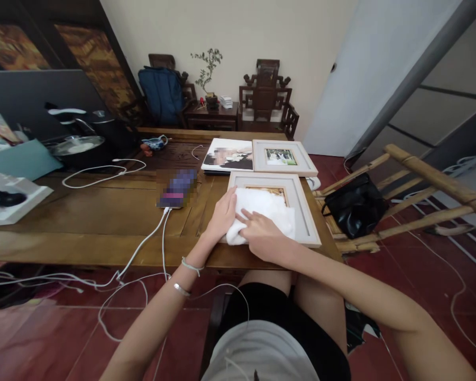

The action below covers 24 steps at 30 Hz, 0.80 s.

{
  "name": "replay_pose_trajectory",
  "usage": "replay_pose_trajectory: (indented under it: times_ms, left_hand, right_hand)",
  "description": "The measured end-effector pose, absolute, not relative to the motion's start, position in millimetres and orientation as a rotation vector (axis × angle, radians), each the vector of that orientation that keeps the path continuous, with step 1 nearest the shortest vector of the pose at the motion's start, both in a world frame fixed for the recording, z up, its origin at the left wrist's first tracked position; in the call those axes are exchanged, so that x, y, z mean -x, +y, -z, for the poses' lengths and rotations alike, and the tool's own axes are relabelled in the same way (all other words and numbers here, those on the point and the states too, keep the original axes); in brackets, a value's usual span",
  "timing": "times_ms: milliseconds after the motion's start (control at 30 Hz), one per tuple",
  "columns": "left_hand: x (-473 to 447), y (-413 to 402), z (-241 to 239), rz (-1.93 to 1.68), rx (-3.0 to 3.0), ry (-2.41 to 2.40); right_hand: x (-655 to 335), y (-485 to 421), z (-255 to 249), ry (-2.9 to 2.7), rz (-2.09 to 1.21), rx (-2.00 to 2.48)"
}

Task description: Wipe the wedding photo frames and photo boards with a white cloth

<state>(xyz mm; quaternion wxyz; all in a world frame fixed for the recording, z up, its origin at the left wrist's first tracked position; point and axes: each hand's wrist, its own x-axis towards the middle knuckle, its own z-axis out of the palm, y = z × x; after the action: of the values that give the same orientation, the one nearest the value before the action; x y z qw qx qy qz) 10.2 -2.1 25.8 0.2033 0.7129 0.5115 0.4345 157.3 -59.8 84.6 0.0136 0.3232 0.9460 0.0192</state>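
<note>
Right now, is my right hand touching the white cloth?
Touching: the head view shows the right hand resting on the white cloth, with no visible gap between them.

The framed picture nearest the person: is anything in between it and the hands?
Yes, a white cloth lies on the frame, under the right hand. The left hand is at the frame's left side, by the cloth's edge; whether it touches the frame itself is unclear.

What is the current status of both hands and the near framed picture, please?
Right hand on white cloth over near frame; left hand at frame's left side. Frame flat on table. Cloth covers part of its picture.
</note>
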Motion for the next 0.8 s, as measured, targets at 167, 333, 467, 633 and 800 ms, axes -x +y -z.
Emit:
replay_pose_trajectory:
  times_ms: [167, 333, 467, 633, 800]
  left_hand:
    - [-10, 0, -20, -1.213, -2.02, 1.415]
    - [-10, 1, -15, -1.142, -2.153, 1.366]
    - [-7, 3, -12, -1.105, -2.231, 1.375]
    - [-3, 8, -7, -1.087, -2.317, 1.343]
    - [-2, 10, -1, -1.124, -2.327, 1.315]
  right_hand:
    - [-162, -31, -77, 2.886, -0.138, -1.118]
    - [-177, 25, -80, 2.824, -0.404, -1.344]
    - [-171, 64, -81, 2.911, -0.627, -1.301]
    - [-164, 75, -74, 2.85, -0.541, -1.175]
    - [-206, 72, -84, 2.695, -0.535, -1.337]
